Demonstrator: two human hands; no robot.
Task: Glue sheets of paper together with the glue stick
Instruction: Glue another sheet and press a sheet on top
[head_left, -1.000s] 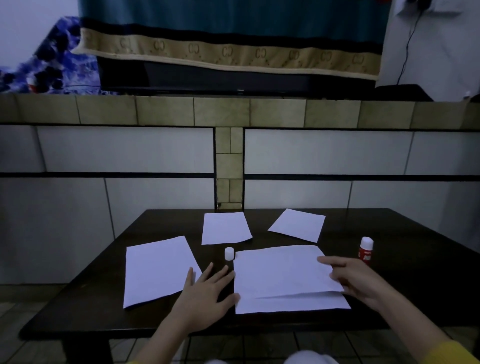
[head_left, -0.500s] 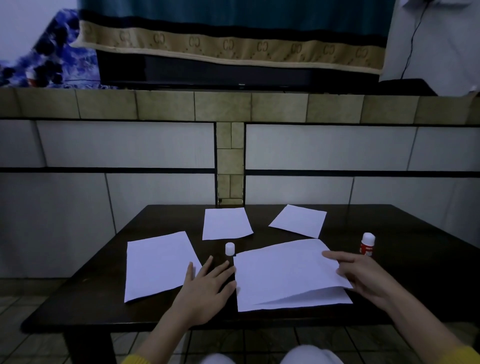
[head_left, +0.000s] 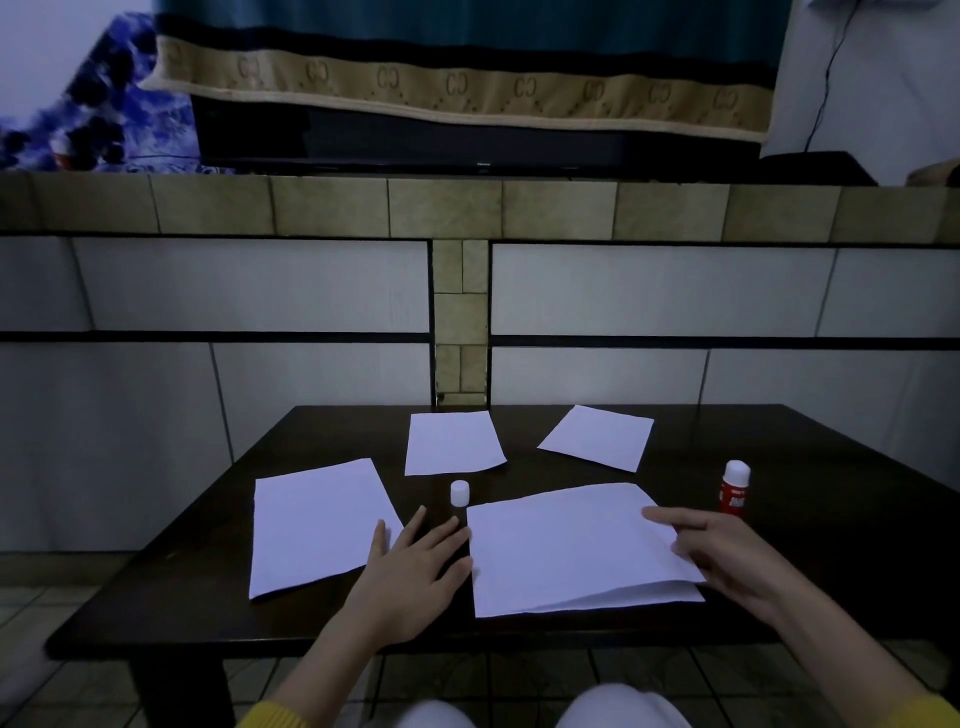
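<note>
Two stacked white sheets (head_left: 566, 545) lie on the dark table (head_left: 831, 545) in front of me, the top one slightly askew over the lower one. My right hand (head_left: 722, 556) touches the right edge of the top sheet, index finger stretched over it. My left hand (head_left: 415, 566) rests flat on the table just left of the stack, fingers spread, holding nothing. A red glue stick (head_left: 733, 488) stands upright, uncapped, to the right. Its white cap (head_left: 460, 492) stands behind my left hand.
A single white sheet (head_left: 317, 525) lies at the left, partly under my left fingers. Two smaller sheets lie farther back, one at the middle (head_left: 452, 441) and one at the right (head_left: 597, 437). A tiled wall (head_left: 260, 291) rises behind the table.
My right hand has lowered the top sheet's right edge closer onto the lower sheet. My left hand has barely moved.
</note>
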